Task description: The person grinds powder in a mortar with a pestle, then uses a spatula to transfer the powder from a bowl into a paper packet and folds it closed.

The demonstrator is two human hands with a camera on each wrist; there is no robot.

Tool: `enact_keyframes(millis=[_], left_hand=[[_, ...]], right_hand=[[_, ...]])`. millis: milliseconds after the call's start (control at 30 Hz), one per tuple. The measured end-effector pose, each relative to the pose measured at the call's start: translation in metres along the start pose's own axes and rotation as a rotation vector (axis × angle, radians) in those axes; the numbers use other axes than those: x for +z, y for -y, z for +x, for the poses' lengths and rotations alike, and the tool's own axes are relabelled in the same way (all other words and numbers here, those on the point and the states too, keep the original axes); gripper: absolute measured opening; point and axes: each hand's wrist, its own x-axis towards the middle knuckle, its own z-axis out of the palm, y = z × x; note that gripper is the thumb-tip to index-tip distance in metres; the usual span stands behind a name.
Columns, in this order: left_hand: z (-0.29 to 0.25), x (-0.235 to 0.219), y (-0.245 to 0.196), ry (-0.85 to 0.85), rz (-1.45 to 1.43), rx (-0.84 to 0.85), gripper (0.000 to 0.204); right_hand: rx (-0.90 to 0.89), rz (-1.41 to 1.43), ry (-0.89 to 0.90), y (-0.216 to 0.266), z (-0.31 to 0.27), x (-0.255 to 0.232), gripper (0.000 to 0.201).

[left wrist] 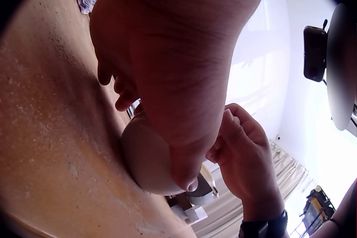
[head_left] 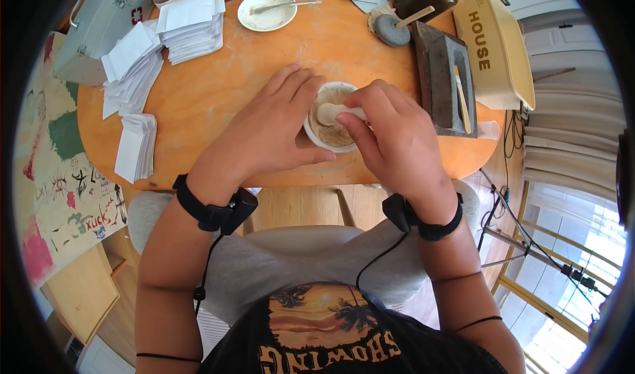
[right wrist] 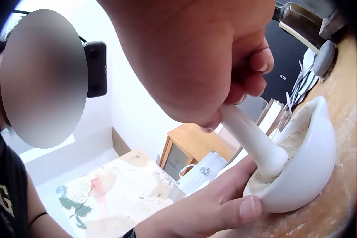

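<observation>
A white mortar (head_left: 333,148) stands on the wooden table, coated inside with pale beige powder. My left hand (head_left: 268,119) holds it from the left, with the thumb along its near side and the fingers towards its far left side. In the left wrist view, that thumb lies against the outer wall of the mortar (left wrist: 146,162). With curled fingers, my right hand (head_left: 403,136) grips the handle of a white pestle (right wrist: 254,140) from above. The pestle leans, its rounded head down in the powder. Part of its handle is hidden inside the hand.
Folded white paper packets (head_left: 192,27) lie at the left, beside a grey metal case (head_left: 99,37). Beyond the mortar is a white dish (head_left: 248,18) with a spoon. To the right stand a grey stone (head_left: 391,31), a dark tray (head_left: 440,83) and a yellow box (head_left: 499,56).
</observation>
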Motion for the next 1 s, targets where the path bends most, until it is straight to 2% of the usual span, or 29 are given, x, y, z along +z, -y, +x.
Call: enact_keyframes(millis=[133, 267, 367, 433, 633, 767, 833, 1000], left_hand=[[0.0006, 0.0000, 0.0001, 0.003, -0.007, 0.004, 0.114], [-0.0003, 0.0002, 0.0004, 0.003, 0.004, 0.006, 0.114], [0.0009, 0.0000, 0.0004, 0.002, 0.000, 0.010, 0.114], [0.0002, 0.0007, 0.0010, -0.003, 0.003, 0.011, 0.113], [0.0005, -0.0002, 0.0003, 0.003, -0.002, 0.005, 0.111], [-0.0001, -0.0006, -0.0006, -0.001, -0.014, 0.004, 0.111], [0.0008, -0.0016, -0.0013, 0.004, -0.017, 0.001, 0.111], [0.0003, -0.0006, -0.0003, 0.009, -0.007, -0.002, 0.112]], right_hand=[[0.015, -0.019, 0.036, 0.0002, -0.0004, 0.0001, 0.020], [0.019, 0.010, -0.010, 0.0026, -0.0003, -0.0027, 0.020], [0.070, 0.007, 0.048, 0.0015, -0.0025, 0.0019, 0.021], [0.005, 0.011, 0.003, 0.0015, -0.0005, -0.0027, 0.021], [0.030, 0.015, 0.052, 0.0025, -0.0016, -0.0006, 0.020], [0.015, 0.049, 0.012, 0.0064, -0.0011, -0.0023, 0.020], [0.062, 0.043, 0.050, 0.0060, -0.0029, 0.0027, 0.020], [0.027, 0.067, 0.031, 0.0035, -0.0015, -0.0035, 0.019]])
